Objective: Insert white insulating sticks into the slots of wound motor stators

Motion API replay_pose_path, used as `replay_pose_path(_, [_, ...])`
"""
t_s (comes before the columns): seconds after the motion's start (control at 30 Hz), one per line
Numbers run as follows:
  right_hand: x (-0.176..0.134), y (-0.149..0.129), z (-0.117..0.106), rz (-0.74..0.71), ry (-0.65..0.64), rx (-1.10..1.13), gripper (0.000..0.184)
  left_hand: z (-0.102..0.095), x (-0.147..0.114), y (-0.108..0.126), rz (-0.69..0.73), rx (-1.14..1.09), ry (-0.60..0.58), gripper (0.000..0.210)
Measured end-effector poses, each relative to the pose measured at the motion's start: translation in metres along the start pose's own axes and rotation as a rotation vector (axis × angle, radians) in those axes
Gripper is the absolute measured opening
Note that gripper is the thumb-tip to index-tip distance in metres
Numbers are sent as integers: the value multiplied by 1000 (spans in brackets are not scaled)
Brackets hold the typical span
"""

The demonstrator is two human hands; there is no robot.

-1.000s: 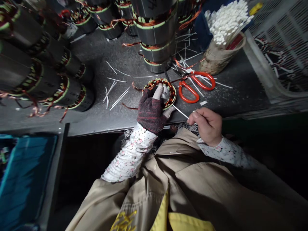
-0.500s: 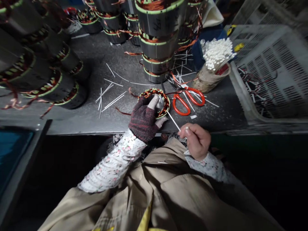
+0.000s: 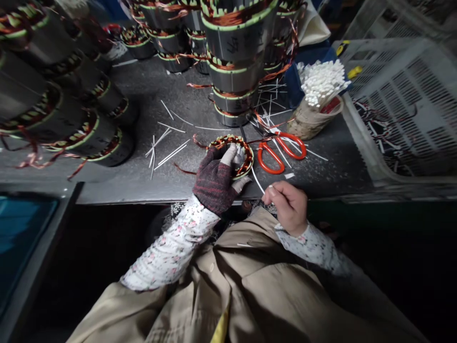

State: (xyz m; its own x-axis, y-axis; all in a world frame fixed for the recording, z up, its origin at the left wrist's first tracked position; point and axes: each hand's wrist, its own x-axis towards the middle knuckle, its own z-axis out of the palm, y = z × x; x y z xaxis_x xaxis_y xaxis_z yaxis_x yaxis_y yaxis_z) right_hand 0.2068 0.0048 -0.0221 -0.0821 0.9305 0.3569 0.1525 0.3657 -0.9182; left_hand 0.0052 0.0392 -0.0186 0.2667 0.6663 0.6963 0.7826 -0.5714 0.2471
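Head; left hand (image 3: 215, 180), curled, seemingly grips coil ring (image 3: 248, 155) beneath; right hand (image 3: 288, 205) pinches cord (image 3: 256, 180)

Left hand (image 3: 214, 182) holding wound ring (image 3: 248, 159); right hand (image 3: 291, 206) pinching 1 white strip (image 3: 256, 179); orange-handled scissors (image 3: 280, 160) near ring.

A workshop, I could tell even from afar: metal rings (image 3: 233, 47) wound with copper wire (image 3: 233, 19) towered on a dark bench (image 3: 143, 95), scissors (image 3: 260, 157) lay out, a cup (image 3: 309, 121) bristled with white sticks (image 3: 323, 83), and a plastic crate (image 3: 359, 138) sat alongside!
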Motion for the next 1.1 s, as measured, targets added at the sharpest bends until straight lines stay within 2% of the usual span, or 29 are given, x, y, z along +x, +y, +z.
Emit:
replay_pose_path(0.17, [11,0,6,7,65,104,35,0,-1,-1,-4,-9,-43,79])
replay_pose_path(0.33, [-4,1,-2,-25,167,88,41,3,-1,-3,-36,-50,-68,77])
replay_pose_path(0.43, [-11,3,-4,-20,94,138,42,1,0,-2,-28,-56,-46,69])
replay_pose_path(0.53, [-9,7,-2,-5,-35,231,53,-7,2,1,-25,-90,-57,46])
replay_pose_path(0.63, [-1,10,2,112,-108,232,64,-14,4,5,-20,-158,-74,25])
replay_pose_path(0.73, [6,12,6,261,-162,91,44,-10,3,6,-62,-120,-61,30])
replay_pose_path(0.8, [10,13,10,309,-123,73,31,-3,2,6,-120,-49,-52,31])
replay_pose_path(0.87, [15,14,15,381,-37,128,27,2,1,4,-158,-26,-58,28])
replay_pose_path(0.93, [21,14,19,492,-17,191,31,5,0,3,-169,-35,-72,26])
replay_pose_path(1.0, [28,14,20,584,-132,235,34,4,0,2,-133,-42,-65,25])
replay_pose_path(1.1, [33,10,15,570,-302,212,29,-1,1,2,-45,-63,-42,34])
